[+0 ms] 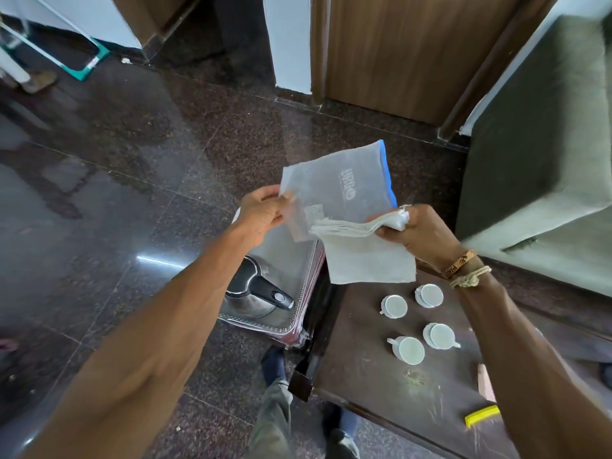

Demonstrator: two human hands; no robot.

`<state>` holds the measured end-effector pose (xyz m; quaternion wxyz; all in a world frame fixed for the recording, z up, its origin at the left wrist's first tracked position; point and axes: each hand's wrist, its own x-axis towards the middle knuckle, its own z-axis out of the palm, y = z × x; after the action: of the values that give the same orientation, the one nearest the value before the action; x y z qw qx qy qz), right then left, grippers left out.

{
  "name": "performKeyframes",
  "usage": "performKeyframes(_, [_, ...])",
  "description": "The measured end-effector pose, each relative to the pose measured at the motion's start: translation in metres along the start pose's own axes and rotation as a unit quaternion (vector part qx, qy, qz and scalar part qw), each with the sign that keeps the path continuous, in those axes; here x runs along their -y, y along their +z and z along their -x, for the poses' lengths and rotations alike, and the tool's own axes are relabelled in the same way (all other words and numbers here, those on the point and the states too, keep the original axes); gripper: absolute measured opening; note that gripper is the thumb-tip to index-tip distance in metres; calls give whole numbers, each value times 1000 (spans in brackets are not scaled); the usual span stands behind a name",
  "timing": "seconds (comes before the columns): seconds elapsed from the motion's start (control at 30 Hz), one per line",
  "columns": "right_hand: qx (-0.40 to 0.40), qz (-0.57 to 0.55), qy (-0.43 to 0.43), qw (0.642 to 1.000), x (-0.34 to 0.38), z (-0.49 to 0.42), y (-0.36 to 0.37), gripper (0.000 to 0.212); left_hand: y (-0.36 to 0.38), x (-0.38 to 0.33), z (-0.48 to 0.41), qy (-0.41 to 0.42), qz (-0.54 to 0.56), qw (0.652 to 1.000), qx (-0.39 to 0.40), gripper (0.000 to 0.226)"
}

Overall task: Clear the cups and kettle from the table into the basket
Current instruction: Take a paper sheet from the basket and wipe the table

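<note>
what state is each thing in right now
kettle: upright in the basket, lid closed
basket: on the floor beside the table
four cups: on the table, not yet cleared
plastic bag: pinched by left hand
cloth: folded, gripped by right hand

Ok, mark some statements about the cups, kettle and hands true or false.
Four cups stand on the table: true.
The kettle is on the table: false, it sits in the basket beside the table.
The left hand pinches a clear bag: true.
The right hand is empty: false, it grips folded white cloth.
</note>
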<state>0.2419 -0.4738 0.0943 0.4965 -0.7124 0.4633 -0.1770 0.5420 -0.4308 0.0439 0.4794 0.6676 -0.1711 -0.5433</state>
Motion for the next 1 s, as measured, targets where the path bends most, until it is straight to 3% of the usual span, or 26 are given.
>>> performKeyframes(0.1, [7, 147, -34, 989, 15, 4, -11, 29, 6, -5, 0, 37, -105, 993, -41, 69])
performKeyframes(0.13, [22, 195, -46, 979, 22, 6, -14, 40, 9, -9, 1, 83, -186, 978, -43, 78])
performKeyframes(0.2, [74, 291, -74, 951, 32, 9, -18, 57, 18, -22, 7, 223, -341, 913, -7, 97])
performKeyframes(0.27, [109, 359, -93, 922, 40, 9, -21, 60, 36, -39, 17, 363, -464, 806, 57, 119])
performKeyframes(0.33, [127, 397, -100, 903, 47, 9, -22, 60, 61, -52, 29, 470, -597, 644, 82, 132])
performKeyframes(0.37, [135, 411, -102, 896, 50, 10, -22, 59, 73, -56, 35, 505, -642, 570, 88, 131])
performKeyframes(0.4, [143, 422, -104, 889, 53, 10, -23, 59, 84, -60, 40, 523, -664, 526, 97, 123])
performKeyframes(0.43, [148, 432, -104, 883, 56, 11, -24, 59, 92, -63, 43, 531, -665, 514, 111, 106])
performKeyframes(0.5, [152, 443, -96, 878, 57, 14, -28, 58, 100, -68, 46, 517, -657, 530, 141, 63])
performKeyframes(0.57, [139, 440, -83, 883, 56, 20, -32, 56, 102, -71, 47, 476, -674, 544, 153, 39])
performKeyframes(0.77, [51, 456, -109, 882, 62, 35, -14, 55, 108, -59, 56, 485, -681, 533, 131, 36])
performKeyframes(1.0, [7, 527, -86, 845, 61, 24, 3, 38, 102, -55, 64, 459, -659, 578, 148, 30])
